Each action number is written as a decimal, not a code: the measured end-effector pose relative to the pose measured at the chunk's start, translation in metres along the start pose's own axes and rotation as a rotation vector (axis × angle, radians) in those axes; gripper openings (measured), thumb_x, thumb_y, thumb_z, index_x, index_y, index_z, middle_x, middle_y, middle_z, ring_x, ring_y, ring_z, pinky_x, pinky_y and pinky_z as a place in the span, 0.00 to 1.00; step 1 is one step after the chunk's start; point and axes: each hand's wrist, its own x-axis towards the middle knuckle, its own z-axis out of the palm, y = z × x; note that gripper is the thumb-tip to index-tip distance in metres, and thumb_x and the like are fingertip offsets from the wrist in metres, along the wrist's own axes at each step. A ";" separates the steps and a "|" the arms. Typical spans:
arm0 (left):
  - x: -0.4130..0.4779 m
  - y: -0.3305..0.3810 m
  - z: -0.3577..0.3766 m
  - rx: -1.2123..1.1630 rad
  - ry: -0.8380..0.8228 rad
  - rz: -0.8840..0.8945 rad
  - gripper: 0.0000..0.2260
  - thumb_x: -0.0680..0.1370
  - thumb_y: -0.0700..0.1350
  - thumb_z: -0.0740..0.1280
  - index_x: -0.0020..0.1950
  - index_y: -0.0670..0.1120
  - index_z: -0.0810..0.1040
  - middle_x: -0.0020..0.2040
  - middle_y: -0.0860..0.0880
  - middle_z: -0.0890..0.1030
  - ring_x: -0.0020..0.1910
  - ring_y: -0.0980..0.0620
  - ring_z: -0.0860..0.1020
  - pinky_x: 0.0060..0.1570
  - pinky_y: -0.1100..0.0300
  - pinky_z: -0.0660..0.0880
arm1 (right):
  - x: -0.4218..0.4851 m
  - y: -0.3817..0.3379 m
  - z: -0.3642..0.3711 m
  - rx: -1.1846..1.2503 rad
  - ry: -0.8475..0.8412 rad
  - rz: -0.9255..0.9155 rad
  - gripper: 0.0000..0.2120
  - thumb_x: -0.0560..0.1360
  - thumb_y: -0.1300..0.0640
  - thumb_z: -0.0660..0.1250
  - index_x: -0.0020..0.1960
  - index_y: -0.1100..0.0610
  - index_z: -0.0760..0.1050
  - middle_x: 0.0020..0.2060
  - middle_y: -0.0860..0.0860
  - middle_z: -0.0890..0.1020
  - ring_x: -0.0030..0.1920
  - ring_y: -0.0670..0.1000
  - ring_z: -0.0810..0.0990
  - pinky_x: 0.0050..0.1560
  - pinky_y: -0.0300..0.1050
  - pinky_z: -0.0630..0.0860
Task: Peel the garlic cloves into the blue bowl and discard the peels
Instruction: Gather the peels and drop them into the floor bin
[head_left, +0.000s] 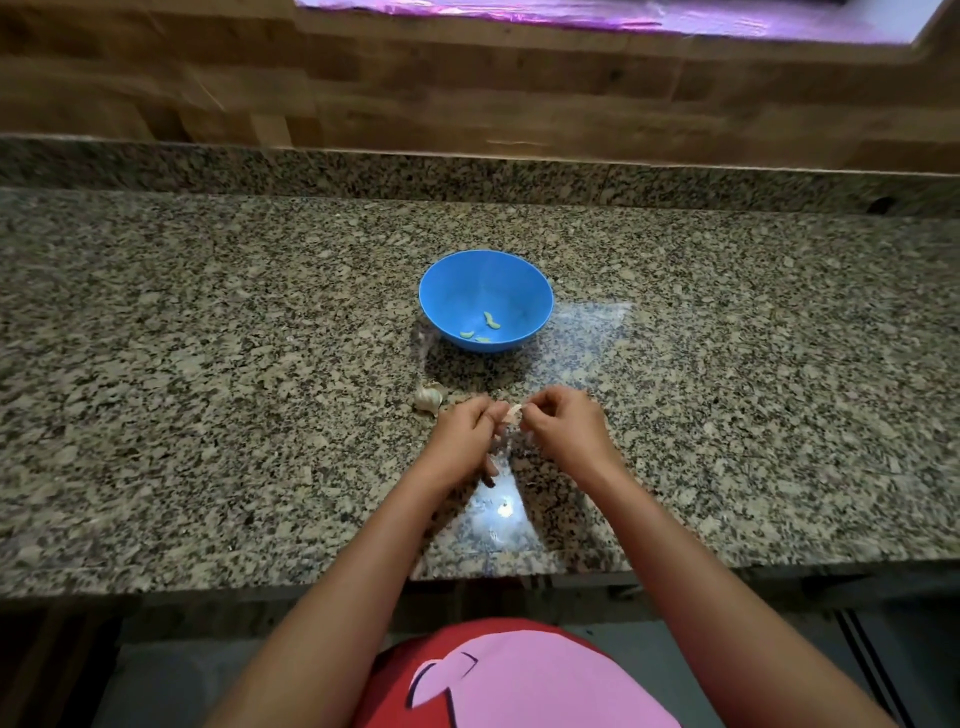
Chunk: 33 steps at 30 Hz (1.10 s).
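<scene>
both hands, left hand (464, 427) and right hand (561, 421), pinch one garlic clove (513, 413).

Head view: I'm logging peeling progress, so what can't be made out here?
- Head view, clove: mostly covered by fingers of the left hand and right hand; remaining peel unclear.
- Head view, blue bowl: peeled pieces too small to count surely.
- Head view, garlic bulb: blurred; remaining cloves unclear.
</scene>
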 end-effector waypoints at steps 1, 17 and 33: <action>-0.002 0.000 0.000 -0.047 -0.063 -0.027 0.10 0.82 0.47 0.58 0.43 0.47 0.73 0.38 0.49 0.74 0.26 0.52 0.74 0.26 0.59 0.72 | 0.001 -0.001 0.000 0.041 -0.005 0.007 0.06 0.76 0.60 0.63 0.43 0.57 0.77 0.38 0.54 0.82 0.34 0.49 0.78 0.34 0.42 0.73; 0.000 0.002 -0.003 -0.184 0.041 0.007 0.10 0.82 0.45 0.57 0.45 0.43 0.74 0.32 0.48 0.72 0.25 0.58 0.74 0.38 0.52 0.79 | -0.007 -0.005 -0.001 0.497 -0.139 0.106 0.05 0.72 0.62 0.70 0.46 0.63 0.78 0.36 0.55 0.81 0.31 0.48 0.79 0.33 0.39 0.78; 0.000 0.002 0.001 -0.094 0.154 -0.010 0.08 0.80 0.46 0.62 0.43 0.44 0.76 0.34 0.47 0.77 0.30 0.53 0.77 0.35 0.58 0.79 | -0.006 0.012 0.000 0.487 0.020 0.065 0.04 0.76 0.65 0.66 0.46 0.60 0.79 0.37 0.56 0.81 0.33 0.51 0.79 0.40 0.50 0.79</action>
